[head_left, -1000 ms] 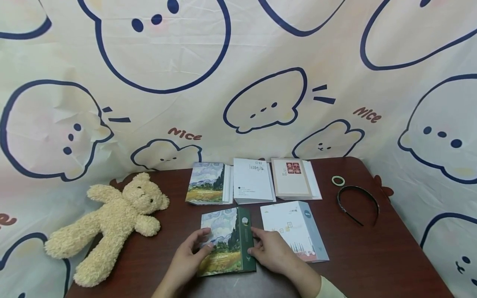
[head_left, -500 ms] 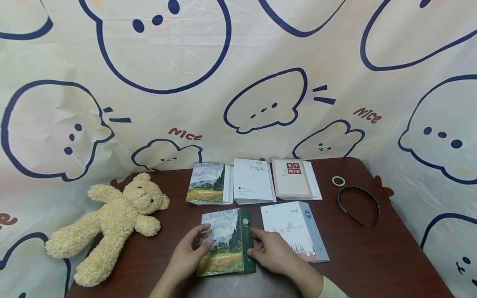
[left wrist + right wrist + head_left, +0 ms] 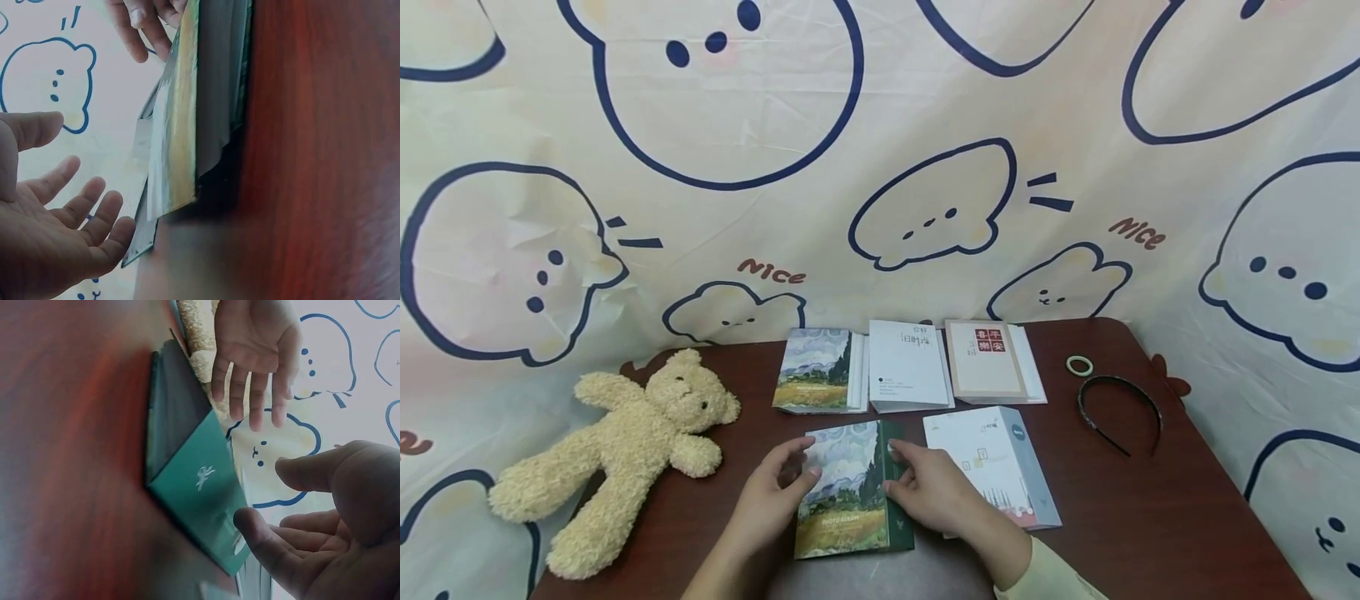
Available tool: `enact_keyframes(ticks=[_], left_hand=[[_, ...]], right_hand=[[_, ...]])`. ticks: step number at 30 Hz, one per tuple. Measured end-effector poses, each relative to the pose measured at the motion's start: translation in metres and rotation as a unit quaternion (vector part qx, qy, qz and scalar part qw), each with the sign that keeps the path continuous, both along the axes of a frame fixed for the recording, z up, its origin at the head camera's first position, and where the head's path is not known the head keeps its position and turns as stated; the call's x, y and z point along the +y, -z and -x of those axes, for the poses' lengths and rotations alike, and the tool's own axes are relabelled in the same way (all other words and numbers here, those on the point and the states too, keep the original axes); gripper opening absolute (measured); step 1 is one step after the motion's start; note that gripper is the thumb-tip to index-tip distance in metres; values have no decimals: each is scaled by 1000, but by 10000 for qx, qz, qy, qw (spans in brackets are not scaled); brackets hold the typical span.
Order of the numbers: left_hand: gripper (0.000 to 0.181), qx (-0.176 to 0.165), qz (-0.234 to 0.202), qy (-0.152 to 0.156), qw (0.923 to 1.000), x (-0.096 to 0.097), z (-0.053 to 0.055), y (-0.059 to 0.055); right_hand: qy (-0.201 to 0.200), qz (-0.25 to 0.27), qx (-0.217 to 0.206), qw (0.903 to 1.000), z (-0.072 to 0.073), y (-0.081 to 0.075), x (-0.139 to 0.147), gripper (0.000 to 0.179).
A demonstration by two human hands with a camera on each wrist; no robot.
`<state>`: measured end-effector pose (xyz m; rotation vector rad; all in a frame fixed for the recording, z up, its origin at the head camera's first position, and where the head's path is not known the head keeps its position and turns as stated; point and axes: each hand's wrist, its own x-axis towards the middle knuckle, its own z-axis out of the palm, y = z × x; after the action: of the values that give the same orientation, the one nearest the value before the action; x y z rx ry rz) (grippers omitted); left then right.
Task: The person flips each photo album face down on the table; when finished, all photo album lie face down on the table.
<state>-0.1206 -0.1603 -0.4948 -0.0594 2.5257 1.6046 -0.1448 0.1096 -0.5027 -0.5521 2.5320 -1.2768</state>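
Observation:
A photo album [image 3: 844, 492] with a painted landscape cover and a dark green spine lies at the table's near middle. Beside its left edge is my left hand [image 3: 766, 493], its fingers spread; the left wrist view shows this hand [image 3: 69, 231] apart from the cover. My right hand [image 3: 936, 490] hovers by the spine, thumb and forefinger reaching over it. From the right wrist, a gap shows between the thumb and forefinger of that hand [image 3: 337, 531], with nothing pinched, near the green spine [image 3: 200, 481].
A white album with a blue-grey spine [image 3: 981, 467] lies just right of my right hand. Behind stand a landscape album [image 3: 814, 367], a white album [image 3: 908, 367] and a beige album [image 3: 987, 362]. A teddy bear [image 3: 640, 450] lies left; a headband [image 3: 1120, 383] and a ring [image 3: 1079, 365] lie right.
Both hands have come away slightly from the album: the left a little to the left, the right up and leftward over the spine. The album stays nearly where it was.

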Motion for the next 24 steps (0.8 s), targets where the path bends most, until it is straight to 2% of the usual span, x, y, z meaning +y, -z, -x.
enact_keyframes(ticks=[7, 14, 17, 24], left_hand=[[49, -24, 27, -200, 9998, -6, 12, -2], [54, -134, 130, -439, 9989, -15, 23, 7], [56, -142, 44, -536, 9985, -20, 28, 12], [63, -97, -52, -692, 9975, -29, 43, 17]], right_hand=[[47, 23, 285, 9996, 18, -8, -17, 62], [220, -101, 382, 9990, 26, -8, -33, 57], [251, -119, 494, 9984, 31, -7, -39, 55], [283, -270, 596, 9975, 49, -5, -56, 54]])
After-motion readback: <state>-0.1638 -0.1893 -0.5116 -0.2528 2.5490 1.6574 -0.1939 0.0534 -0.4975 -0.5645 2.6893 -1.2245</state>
